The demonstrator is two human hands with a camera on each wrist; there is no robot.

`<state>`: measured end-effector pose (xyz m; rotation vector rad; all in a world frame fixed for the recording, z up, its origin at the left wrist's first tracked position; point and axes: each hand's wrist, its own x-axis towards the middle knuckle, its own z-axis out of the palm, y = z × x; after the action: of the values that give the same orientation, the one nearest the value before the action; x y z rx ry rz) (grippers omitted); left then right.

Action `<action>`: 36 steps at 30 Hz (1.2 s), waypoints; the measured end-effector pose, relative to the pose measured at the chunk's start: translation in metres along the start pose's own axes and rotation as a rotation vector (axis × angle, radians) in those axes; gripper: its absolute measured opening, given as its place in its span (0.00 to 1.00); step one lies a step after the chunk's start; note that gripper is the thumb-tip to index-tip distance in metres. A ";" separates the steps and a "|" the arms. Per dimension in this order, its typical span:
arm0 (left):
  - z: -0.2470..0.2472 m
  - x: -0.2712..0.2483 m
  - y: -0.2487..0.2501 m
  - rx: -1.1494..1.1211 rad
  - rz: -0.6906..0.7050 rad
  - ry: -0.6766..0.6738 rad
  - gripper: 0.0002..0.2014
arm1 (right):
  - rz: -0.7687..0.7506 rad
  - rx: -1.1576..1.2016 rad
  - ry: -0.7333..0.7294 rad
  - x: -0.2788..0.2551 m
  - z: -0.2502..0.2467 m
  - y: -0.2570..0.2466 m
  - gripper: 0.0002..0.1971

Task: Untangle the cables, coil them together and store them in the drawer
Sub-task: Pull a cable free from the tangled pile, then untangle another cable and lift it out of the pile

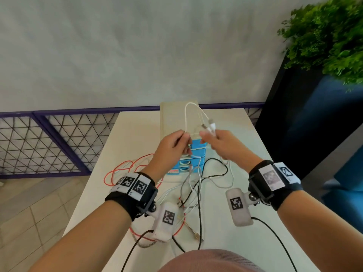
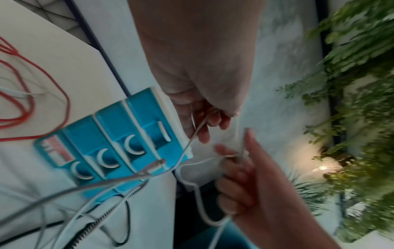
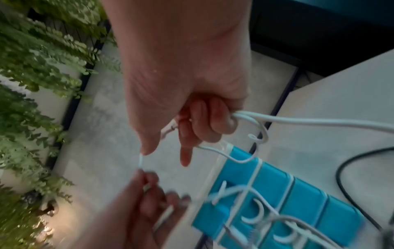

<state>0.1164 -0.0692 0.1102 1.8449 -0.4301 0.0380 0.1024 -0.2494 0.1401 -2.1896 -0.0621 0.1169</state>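
Observation:
Both hands are raised above a small blue drawer unit with a pale top that stands mid-table. My left hand pinches a thin white cable, which arcs up in a loop between the hands. My right hand grips the same cable near its white connectors. In the left wrist view the left fingers pinch the strand. The right wrist view has the right fingers curled round white cable. More white, grey and black cables hang down into a tangle on the table.
A red cable loops on the white table left of the drawer unit, and a black cable lies to its right. A purple mesh railing runs behind the table. A green plant and blue seating stand at right.

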 end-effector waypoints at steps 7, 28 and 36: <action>-0.005 0.004 0.033 -0.035 0.109 -0.003 0.15 | -0.043 -0.097 -0.222 -0.005 0.028 0.011 0.10; 0.020 -0.070 -0.091 0.391 -0.480 -0.736 0.14 | -0.014 -0.065 0.184 0.014 0.006 0.026 0.17; 0.005 -0.064 -0.094 0.468 -0.508 -0.623 0.09 | 0.001 -0.170 0.126 0.015 0.001 0.021 0.17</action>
<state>0.0850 -0.0328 0.0067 2.3675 -0.3799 -0.8644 0.1170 -0.2599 0.1214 -2.3618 0.0001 -0.0265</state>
